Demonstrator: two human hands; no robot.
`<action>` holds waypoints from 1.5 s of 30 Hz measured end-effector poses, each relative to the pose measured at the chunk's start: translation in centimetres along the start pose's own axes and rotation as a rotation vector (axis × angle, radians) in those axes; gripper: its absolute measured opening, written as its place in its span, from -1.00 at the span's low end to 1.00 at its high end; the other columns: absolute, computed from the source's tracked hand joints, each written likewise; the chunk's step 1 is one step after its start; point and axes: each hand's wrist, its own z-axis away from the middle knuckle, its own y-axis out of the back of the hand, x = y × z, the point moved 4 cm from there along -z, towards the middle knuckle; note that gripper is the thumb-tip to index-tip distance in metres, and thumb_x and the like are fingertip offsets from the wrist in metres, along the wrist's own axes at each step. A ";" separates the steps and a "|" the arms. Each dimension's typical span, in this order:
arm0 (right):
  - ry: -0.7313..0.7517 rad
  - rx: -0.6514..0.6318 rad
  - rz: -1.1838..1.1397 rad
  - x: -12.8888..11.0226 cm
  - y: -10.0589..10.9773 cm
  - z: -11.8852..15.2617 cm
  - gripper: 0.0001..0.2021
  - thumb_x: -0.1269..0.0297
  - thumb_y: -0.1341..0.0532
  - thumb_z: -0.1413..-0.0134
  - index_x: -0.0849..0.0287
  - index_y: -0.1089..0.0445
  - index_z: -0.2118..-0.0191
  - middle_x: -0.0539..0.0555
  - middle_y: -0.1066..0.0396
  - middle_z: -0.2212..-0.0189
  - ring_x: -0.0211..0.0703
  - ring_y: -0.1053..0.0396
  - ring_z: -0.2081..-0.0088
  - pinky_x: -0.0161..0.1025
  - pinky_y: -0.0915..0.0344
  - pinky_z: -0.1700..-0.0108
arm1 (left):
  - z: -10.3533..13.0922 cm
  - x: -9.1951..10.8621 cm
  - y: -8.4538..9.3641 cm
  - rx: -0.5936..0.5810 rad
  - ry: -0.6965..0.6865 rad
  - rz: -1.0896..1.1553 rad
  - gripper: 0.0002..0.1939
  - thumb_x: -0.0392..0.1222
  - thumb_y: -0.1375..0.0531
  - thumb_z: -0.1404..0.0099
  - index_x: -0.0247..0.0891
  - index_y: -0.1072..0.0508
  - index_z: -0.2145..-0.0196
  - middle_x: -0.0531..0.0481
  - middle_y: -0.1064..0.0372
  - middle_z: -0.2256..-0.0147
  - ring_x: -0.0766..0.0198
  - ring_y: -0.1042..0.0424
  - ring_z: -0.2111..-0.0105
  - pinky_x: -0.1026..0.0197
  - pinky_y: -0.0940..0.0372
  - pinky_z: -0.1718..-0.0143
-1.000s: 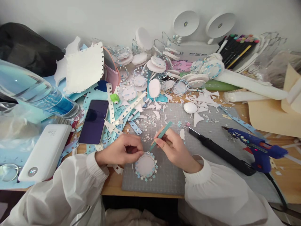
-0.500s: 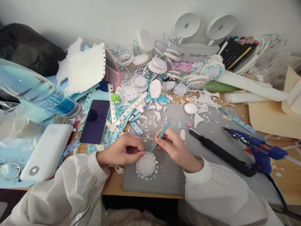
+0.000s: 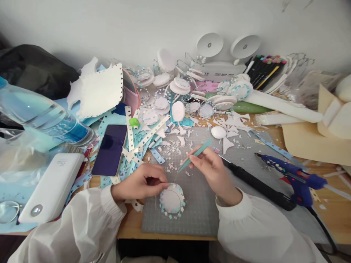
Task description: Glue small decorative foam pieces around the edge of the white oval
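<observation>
My left hand (image 3: 144, 181) pinches the upper left edge of a round white disc (image 3: 171, 201), which is ringed with small blue and white stars and thin wire. The disc lies near the front of the grey cutting mat (image 3: 200, 219). Teal tweezers (image 3: 197, 153) are held between the thumb and fingers of my right hand (image 3: 210, 170). Their tip points down and left, above the disc and apart from it, near scattered white and blue bits. Whether the tip holds anything is too small to tell.
A phone (image 3: 110, 149), a white power bank (image 3: 52, 186) and a plastic bottle (image 3: 46, 113) lie to the left. On the right are a black tool (image 3: 255, 184) and a blue glue gun (image 3: 294, 171). Several decorated discs and paper scraps crowd the back, before a white lamp (image 3: 219, 69).
My right hand has drawn the tweezers up and right, away from the disc's rim. My left hand keeps its pinch. The whole view has shifted a little, with the scene lower in the frame.
</observation>
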 end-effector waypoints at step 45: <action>0.154 0.186 0.207 -0.6 -0.6 -1.1 -0.83 0.21 -0.34 0.00 0.12 -0.36 0.45 0.04 -0.50 0.42 -0.12 -0.48 0.31 -0.19 -0.38 0.25 | 0.3 -0.9 0.6 0.276 0.180 0.224 -0.66 -0.03 -0.17 -0.30 -0.37 -0.55 0.43 -0.04 -0.39 0.48 0.34 -0.27 0.50 0.32 -0.14 0.49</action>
